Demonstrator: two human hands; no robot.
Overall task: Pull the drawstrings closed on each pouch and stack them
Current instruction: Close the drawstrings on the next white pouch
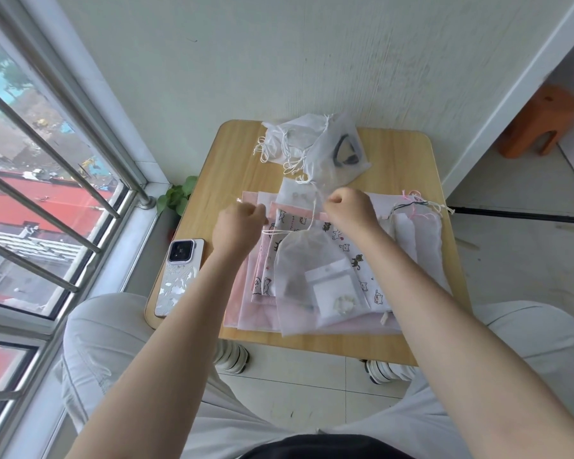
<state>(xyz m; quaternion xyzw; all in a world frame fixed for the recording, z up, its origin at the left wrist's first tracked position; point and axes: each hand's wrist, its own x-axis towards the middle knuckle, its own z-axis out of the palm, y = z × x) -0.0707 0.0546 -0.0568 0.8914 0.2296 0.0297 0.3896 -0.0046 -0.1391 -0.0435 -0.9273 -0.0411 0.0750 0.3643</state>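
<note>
A sheer white mesh pouch (307, 279) lies on top of flat pink and cat-print pouches (345, 250) in the middle of the small wooden table (401, 160). Its neck is gathered tight. My left hand (237, 226) grips one white drawstring running left from the neck. My right hand (350, 207) pinches the other drawstring, which runs up from the neck. Inside the pouch show a white card and a small pale ring. A heap of white drawstring pouches (299, 140) sits at the table's far edge. More pouches (418, 233) lie at the right.
A phone (179, 276) in a patterned case lies at the table's left edge. A barred window fills the left side. A green plant (176, 197) stands by the sill. An orange stool (540, 124) stands far right. My knees and shoes are under the table.
</note>
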